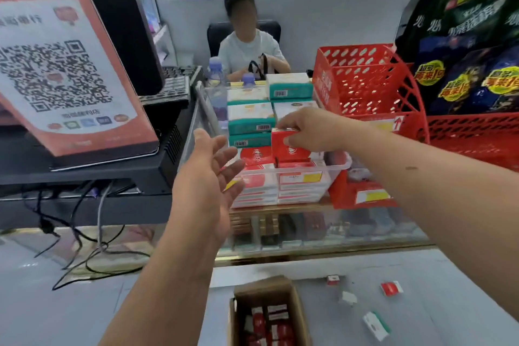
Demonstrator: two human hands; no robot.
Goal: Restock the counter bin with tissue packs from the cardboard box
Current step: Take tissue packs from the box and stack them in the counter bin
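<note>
The right hand (311, 130), near the middle of the view, pinches a red tissue pack (288, 146) by its top edge. The fingers curl over the top and the thumb presses the near face. It holds the pack upright just above the clear plastic bin (345, 162) on the glass counter (323, 233).

That bin is filled with red-and-white packs (300, 180) lying flat in stacked rows, nearly up to the rim. I cannot tell whether the held pack touches the ones beneath it.

At the bin's nine o'clock side the left hand (213, 171) hovers with its palm turned toward the bin. Its fingers are straight and spread, holding nothing.

Beyond the bin, toward twelve o'clock, teal-and-white packs (251, 118) stand in stacks, with two water bottles (216, 73) at their eleven o'clock. A red perforated basket (365, 78) sits at two o'clock, near the bin.

Down at six o'clock, on the floor, the cardboard box (265, 288) stands open with red packs (269, 323) set on end inside. A few loose packs (391, 288) lie on the floor at its three o'clock.
</note>
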